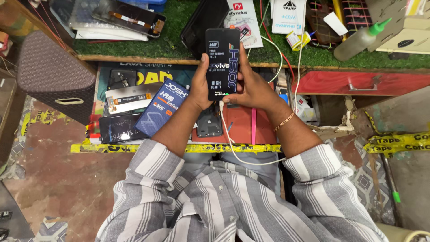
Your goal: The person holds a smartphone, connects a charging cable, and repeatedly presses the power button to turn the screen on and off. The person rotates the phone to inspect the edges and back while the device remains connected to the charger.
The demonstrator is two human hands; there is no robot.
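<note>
Both hands hold the black screen [222, 62] upright above the red tray [242, 125]: left hand [200, 87] clenched on its left edge, right hand [251, 87] grasping its right. Seemingly an inspection step; peeling its sticker would need one grip freed.

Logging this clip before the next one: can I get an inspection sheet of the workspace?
Surface: green turf-covered bench top, red drawer beneath.
Job's things: black rectangular phone screen panel with printed film, held upright in both hands.
Clutter: blue flat box, loose display panels, clear squeeze bottle with green nozzle.
Hands: left hand and right hand grip the panel's sides.
Cables: white cable hangs below the panel.
Surroundings: brown textured box, yellow tape.
</note>
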